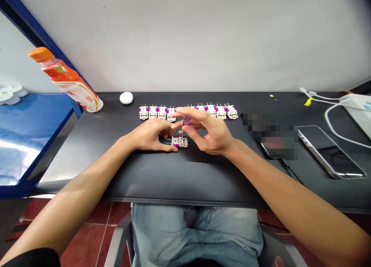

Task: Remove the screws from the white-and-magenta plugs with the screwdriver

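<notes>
Near the middle of the black table, my left hand (pixel 150 134) grips a small white and purple plug insert (pixel 180 142) between thumb and fingers. The insert lies on its side, its metal pins pointing left toward the palm. Between the thumb and fingers of my right hand (pixel 214 133) is a small screwdriver with a clear purple handle (pixel 187 120). Its thin shaft points down, and the tip meets the insert or stands just over it; I cannot tell which. Behind both hands runs a row of similar plug inserts (pixel 161 112), pins facing the wall, partly covered by my right hand.
An orange-capped bottle (pixel 72 85) and a white round object (pixel 126 98) stand at the back left. To the right lie a phone (pixel 332 151), a blurred dark object (pixel 269 135), a white cable (pixel 330 114) and a white box (pixel 358 108). The table's front edge (pixel 185 202) is close to my lap.
</notes>
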Demonstrator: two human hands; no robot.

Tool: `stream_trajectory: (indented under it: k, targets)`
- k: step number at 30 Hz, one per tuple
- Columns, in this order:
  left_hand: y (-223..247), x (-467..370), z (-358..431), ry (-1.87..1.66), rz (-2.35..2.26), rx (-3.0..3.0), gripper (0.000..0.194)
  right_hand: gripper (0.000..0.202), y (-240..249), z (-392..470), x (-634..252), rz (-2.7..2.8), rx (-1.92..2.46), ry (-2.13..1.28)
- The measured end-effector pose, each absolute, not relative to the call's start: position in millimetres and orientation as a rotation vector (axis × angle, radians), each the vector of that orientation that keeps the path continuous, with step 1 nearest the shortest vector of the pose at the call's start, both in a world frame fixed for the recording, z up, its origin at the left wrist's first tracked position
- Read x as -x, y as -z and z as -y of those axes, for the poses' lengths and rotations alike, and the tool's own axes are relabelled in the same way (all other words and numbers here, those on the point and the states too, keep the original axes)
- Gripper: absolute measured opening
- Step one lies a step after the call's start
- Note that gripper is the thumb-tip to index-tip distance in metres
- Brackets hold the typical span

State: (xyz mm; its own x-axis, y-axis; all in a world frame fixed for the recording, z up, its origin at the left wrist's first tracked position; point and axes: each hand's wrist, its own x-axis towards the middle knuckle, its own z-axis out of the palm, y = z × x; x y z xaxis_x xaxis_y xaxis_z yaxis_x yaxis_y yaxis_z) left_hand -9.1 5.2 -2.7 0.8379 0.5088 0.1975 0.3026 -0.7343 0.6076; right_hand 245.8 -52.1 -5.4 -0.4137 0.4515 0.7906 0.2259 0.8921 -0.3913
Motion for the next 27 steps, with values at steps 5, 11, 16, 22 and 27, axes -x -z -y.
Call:
stream_trajectory:
  k: [5,11,16,22,27]
  targets:
    - [2.2,9.0,-4.9,-0.453,-0.615,-2.438,0.043,0.063,7.5,51.1,-246.4,1.966,0.498,-0.205]
    - [2.1,9.1,-5.5,-0.456,-0.61,-2.459,0.043,0.067,9.9,49.6,-246.6,1.956,0.467,-0.208]
    - [2.8,8.7,-5.5,-0.466,-0.598,-2.435,0.042,0.062,7.8,50.4,-246.5,1.986,0.482,-0.284]
    - [2.3,8.3,-5.0,-0.457,-0.608,-2.43,0.042,0.057,5.1,50.5,-247.9,1.961,0.538,-0.142]
    - [2.0,8.0,-5.5,-0.459,-0.61,-2.431,0.044,0.059,7.0,51.0,-248.8,2.018,0.528,-0.182]
